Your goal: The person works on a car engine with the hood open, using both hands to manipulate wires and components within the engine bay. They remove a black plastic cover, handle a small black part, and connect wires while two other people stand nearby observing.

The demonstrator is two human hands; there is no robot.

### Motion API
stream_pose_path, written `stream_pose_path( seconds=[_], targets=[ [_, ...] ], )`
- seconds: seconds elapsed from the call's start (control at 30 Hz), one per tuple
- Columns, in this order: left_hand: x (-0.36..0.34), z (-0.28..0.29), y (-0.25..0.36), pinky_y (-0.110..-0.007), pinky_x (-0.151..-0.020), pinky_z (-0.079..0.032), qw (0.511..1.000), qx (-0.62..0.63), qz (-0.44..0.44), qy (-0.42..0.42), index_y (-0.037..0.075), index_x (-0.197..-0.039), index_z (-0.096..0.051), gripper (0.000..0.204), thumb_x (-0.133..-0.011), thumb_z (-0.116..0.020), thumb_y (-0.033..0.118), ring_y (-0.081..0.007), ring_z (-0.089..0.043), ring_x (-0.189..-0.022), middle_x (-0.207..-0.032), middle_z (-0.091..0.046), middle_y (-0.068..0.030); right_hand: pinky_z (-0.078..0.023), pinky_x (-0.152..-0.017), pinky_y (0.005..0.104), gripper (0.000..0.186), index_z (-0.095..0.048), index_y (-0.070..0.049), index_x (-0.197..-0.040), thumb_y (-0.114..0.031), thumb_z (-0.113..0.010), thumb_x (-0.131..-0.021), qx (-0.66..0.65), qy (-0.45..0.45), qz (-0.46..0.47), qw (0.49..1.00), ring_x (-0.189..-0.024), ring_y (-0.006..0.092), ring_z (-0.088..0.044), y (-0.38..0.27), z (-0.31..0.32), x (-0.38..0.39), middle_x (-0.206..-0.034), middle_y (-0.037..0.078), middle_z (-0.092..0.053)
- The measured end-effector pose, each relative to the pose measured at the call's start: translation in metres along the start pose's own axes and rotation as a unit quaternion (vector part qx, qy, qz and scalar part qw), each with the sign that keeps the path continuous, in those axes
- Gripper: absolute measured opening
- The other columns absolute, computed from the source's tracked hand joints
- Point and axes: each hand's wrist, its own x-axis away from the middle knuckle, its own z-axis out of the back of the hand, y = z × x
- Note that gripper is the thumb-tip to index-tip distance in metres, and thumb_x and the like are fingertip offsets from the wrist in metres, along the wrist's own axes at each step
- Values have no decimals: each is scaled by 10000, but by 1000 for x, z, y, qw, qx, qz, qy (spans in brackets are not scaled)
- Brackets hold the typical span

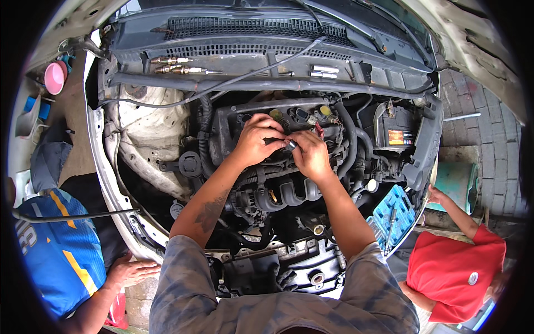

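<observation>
Over the top of a car engine [222, 125], my two hands meet at the fingertips. My left hand [259, 140] is closed in a pinch, and what its fingers hold, if anything, is hidden. Pinched in my right hand [310, 155] is a small dark piece [291, 145] with a pale, shiny end, too small to name. Just beyond my fingers lie an unplugged-looking dark connector [302, 115] and a yellow round cap [325, 111]. A red part [319, 131] shows next to my right hand.
Spark plugs [181, 69] and chrome sockets [324, 71] lie on the ledge below the windscreen. A battery [397, 125] sits at right, with a blue tool case [394, 209] nearer. People in blue [61, 245] and red [453, 273] flank the car. A prop rod [78, 216] crosses at left.
</observation>
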Motion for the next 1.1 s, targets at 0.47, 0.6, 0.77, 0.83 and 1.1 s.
stream_pose_path(
  seconds=[0.47, 0.6, 0.77, 0.83, 1.1],
  targets=[
    [1, -3, -2, -407, -948, -402, 999, 7, 21, -31, 138, -852, -777, 173, -749, -838, 264, -224, -586, -1040, -895, -723, 41, -550, -738, 390, 139, -739, -33, -923, -27, -738, -784, 9, -17, -46, 999, -819, 314, -679, -2, 10, -4, -894, 98, -726],
    [1, -3, -5, -410, -951, -401, 999, 13, 18, -31, 132, -854, -776, 181, -747, -839, 264, -222, -587, -1037, -893, -727, 38, -551, -725, 403, 152, -741, -65, -920, -40, -737, -770, 22, -14, -51, 998, -830, 307, -676, -1, 8, -5, -889, 78, -725],
    [3, -6, -7, -412, -940, -410, 999, 21, 20, -29, 129, -863, -774, 183, -748, -836, 258, -221, -593, -1027, -909, -735, 34, -549, -727, 418, 138, -750, -58, -936, -141, -763, -827, -2, -28, -150, 988, -816, 335, -690, 10, -3, -11, -879, 112, -736],
    [4, -7, -6, -412, -933, -416, 999, 14, 21, -27, 125, -862, -771, 183, -748, -834, 254, -221, -597, -1022, -914, -737, 33, -549, -730, 422, 166, -753, -64, -955, -189, -766, -848, -28, -72, -237, 968, -801, 351, -695, 12, -3, -16, -872, 135, -736],
    [4, -8, -7, -402, -912, -427, 999, 3, 36, -37, 115, -843, -764, 183, -741, -835, 248, -209, -612, -997, -890, -738, 16, -544, -725, 421, 194, -752, -89, -986, -224, -759, -847, -40, -132, -260, 956, -806, 357, -705, 30, -14, -17, -872, 172, -726]
  ],
)
